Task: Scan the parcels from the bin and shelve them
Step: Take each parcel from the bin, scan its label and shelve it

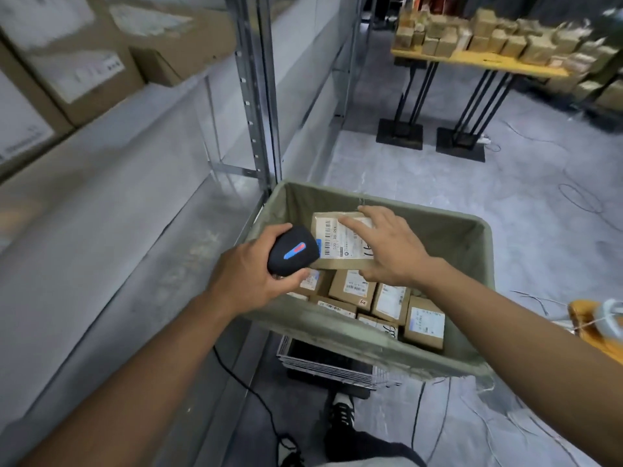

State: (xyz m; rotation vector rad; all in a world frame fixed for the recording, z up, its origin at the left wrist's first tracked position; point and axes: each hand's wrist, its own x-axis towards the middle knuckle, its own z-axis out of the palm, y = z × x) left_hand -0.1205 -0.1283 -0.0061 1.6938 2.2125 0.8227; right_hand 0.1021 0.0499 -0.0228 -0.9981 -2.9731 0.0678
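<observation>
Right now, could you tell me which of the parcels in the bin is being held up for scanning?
The parcel under the right hand, raised above the others in the bin, its label facing the scanner gripped in the left hand.

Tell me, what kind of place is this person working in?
Most likely a parcel warehouse or sorting room. Metal shelving holds big cartons, a fabric bin is full of small labelled parcels, and the left hand aims a barcode scanner at a parcel the right hand holds.
</observation>
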